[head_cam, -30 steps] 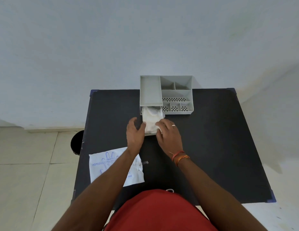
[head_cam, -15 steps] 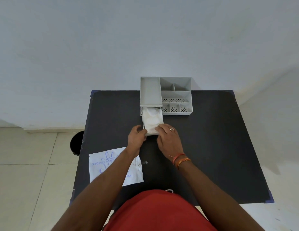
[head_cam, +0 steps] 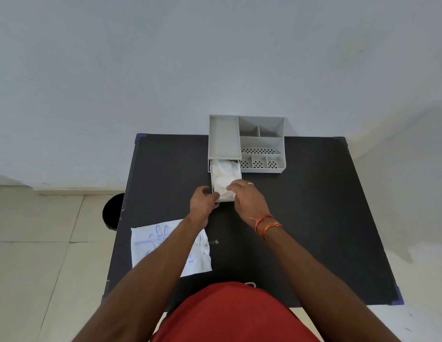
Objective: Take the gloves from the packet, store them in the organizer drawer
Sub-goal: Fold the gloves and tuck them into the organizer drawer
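A grey desk organizer (head_cam: 223, 138) stands at the far edge of the black table (head_cam: 313, 206). Its drawer (head_cam: 212, 178) is pulled out toward me, and white translucent gloves (head_cam: 225, 177) lie bunched inside it. My left hand (head_cam: 202, 202) grips the drawer's front left corner. My right hand (head_cam: 247, 198) rests on the drawer's front right, fingers over the gloves. The white glove packet (head_cam: 151, 245) with blue print lies flat near the table's front left, partly hidden by my left forearm.
The organizer's open compartments (head_cam: 262, 149) sit to the right of the drawer. A dark round bin (head_cam: 112, 211) stands on the tiled floor left of the table. The white wall is right behind the organizer. A small dark scrap (head_cam: 213, 242) lies beside the packet.
Both hands have slid back to the drawer's front end. The left hand has closed on the front corner, and the gloves lie flatter in the drawer.
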